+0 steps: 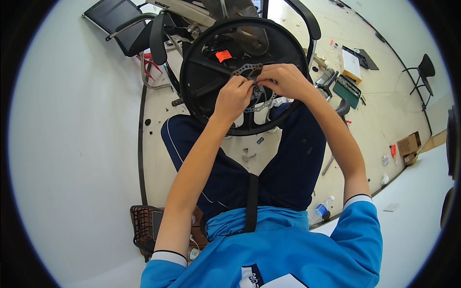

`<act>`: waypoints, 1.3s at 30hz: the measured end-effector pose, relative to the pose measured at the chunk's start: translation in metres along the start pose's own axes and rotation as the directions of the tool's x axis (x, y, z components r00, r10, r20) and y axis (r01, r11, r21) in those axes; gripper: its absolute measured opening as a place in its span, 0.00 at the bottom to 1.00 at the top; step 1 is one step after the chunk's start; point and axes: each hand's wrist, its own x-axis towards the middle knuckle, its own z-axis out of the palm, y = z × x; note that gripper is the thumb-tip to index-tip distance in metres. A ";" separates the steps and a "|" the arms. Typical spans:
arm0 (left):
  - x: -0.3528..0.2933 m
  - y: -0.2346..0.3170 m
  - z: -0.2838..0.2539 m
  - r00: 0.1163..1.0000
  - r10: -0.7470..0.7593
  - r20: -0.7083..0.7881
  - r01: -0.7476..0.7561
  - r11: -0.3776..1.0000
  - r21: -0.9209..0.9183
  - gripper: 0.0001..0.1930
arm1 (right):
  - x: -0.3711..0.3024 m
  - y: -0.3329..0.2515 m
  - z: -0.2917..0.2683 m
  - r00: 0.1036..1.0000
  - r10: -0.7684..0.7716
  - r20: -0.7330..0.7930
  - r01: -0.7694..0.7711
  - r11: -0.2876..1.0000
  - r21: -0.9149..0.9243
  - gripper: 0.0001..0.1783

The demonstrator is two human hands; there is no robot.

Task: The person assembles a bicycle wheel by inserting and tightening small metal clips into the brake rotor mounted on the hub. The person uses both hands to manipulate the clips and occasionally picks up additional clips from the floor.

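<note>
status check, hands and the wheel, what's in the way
Left hand and right hand both pinching at the hub of the brake disc. Black wheel propped on the knees. Orange tag clear of the fingers; nothing blocking.

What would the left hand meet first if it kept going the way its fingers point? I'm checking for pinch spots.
Probably the silver brake disc at the black wheel's hub: the left hand fingertips are already at it, beside the right hand. Depth is unclear.
</note>
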 end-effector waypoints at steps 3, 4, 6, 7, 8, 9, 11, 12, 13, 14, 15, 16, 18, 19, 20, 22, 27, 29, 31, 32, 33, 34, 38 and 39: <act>0.001 0.001 0.004 0.999 0.022 -0.027 -0.021 0.999 0.027 0.09 | 0.012 0.004 -0.011 0.993 -0.087 0.083 0.092 0.994 -0.055 0.07; 0.000 -0.001 0.004 0.999 0.022 -0.049 -0.020 0.999 0.045 0.09 | 0.021 0.005 -0.014 0.982 -0.150 0.117 0.160 0.983 -0.088 0.07; -0.001 -0.001 0.006 0.997 0.025 -0.070 -0.021 0.998 0.051 0.08 | 0.033 0.005 -0.020 0.949 -0.252 0.188 0.281 0.948 -0.148 0.06; 0.000 -0.001 0.005 0.997 0.025 -0.075 -0.021 0.999 0.046 0.08 | 0.039 0.004 -0.020 0.936 -0.251 0.245 0.293 0.943 -0.155 0.06; 0.001 -0.001 0.004 0.996 0.025 -0.080 -0.022 0.999 0.042 0.08 | 0.043 0.003 -0.021 0.927 -0.245 0.284 0.299 0.940 -0.167 0.06; 0.000 -0.001 0.005 0.997 0.009 -0.073 -0.006 0.999 0.033 0.07 | 0.047 0.002 -0.021 0.916 -0.238 0.322 0.306 0.935 -0.178 0.07; -0.001 -0.001 0.007 0.998 -0.024 -0.066 0.026 1.000 0.018 0.07 | 0.052 0.001 -0.022 0.898 -0.225 0.378 0.317 0.927 -0.201 0.08; -0.001 -0.002 0.007 0.998 -0.024 -0.061 0.025 0.999 0.019 0.07 | 0.055 0.001 -0.021 0.892 -0.219 0.395 0.320 0.923 -0.211 0.08; -0.001 -0.002 0.007 0.998 -0.023 -0.057 0.024 1.000 0.019 0.06 | 0.056 0.002 -0.021 0.886 -0.211 0.412 0.323 0.920 -0.223 0.09; -0.001 -0.003 0.007 0.998 -0.022 -0.053 0.023 1.000 0.020 0.06 | 0.057 0.002 -0.021 0.884 -0.198 0.424 0.321 0.915 -0.244 0.09; 0.000 -0.002 0.008 0.998 -0.014 -0.061 0.016 0.999 0.028 0.06 | 0.058 0.002 -0.022 0.881 -0.184 0.435 0.320 0.910 -0.263 0.08; 0.001 -0.001 0.009 0.998 -0.006 -0.068 0.009 0.999 0.036 0.06 | 0.059 0.001 -0.024 0.878 -0.170 0.447 0.319 0.905 -0.283 0.09; 0.001 -0.001 0.010 0.997 0.011 -0.079 -0.008 0.999 0.046 0.06 | 0.064 0.000 -0.031 0.878 -0.126 0.461 0.317 0.876 -0.364 0.10; 0.001 -0.001 0.010 0.996 0.021 -0.082 -0.017 0.999 0.051 0.06 | 0.068 -0.002 -0.036 0.878 -0.107 0.466 0.318 0.859 -0.401 0.11; -0.001 -0.002 0.008 0.996 0.029 -0.081 -0.025 0.998 0.059 0.06 | 0.075 -0.003 -0.040 0.885 -0.058 0.461 0.290 0.845 -0.450 0.14; 0.001 -0.002 0.008 0.997 0.036 -0.070 -0.030 0.996 0.083 0.05 | 0.085 0.001 -0.054 0.926 -0.122 0.356 0.296 0.820 -0.489 0.16; 0.004 0.000 0.002 0.999 -0.053 -0.009 0.053 0.998 0.016 0.07 | 0.086 0.006 -0.050 0.955 -0.128 0.267 0.223 0.905 -0.361 0.20; 0.009 0.005 -0.003 0.990 -0.132 0.048 0.134 0.990 -0.046 0.09 | 0.078 0.013 -0.051 0.974 -0.035 0.224 0.104 0.948 -0.301 0.19; 0.015 0.006 -0.005 0.977 -0.197 0.083 0.203 0.976 -0.074 0.10 | 0.069 0.021 -0.052 0.983 0.039 0.178 0.001 0.976 -0.219 0.19; 0.017 0.008 -0.008 0.967 -0.235 0.100 0.245 0.964 -0.104 0.09 | 0.063 0.026 -0.049 0.990 0.019 0.140 0.008 0.982 -0.190 0.19; 0.019 0.009 -0.011 0.955 -0.272 0.118 0.287 0.949 -0.134 0.08 | 0.058 0.030 -0.044 0.995 0.000 0.102 0.017 0.987 -0.160 0.18; 0.019 0.011 -0.014 0.941 -0.311 0.137 0.331 0.929 -0.164 0.08 | 0.052 0.031 -0.041 0.998 -0.017 0.067 0.026 0.991 -0.130 0.18; 0.022 0.009 -0.011 0.906 -0.384 0.178 0.419 0.873 -0.251 0.07 | 0.021 0.027 -0.026 0.979 0.038 -0.198 -0.045 0.998 -0.033 0.18; 0.021 0.007 -0.013 0.902 -0.384 0.199 0.424 0.877 -0.228 0.07 | 0.013 0.023 -0.022 0.969 0.115 -0.221 -0.114 0.993 0.017 0.17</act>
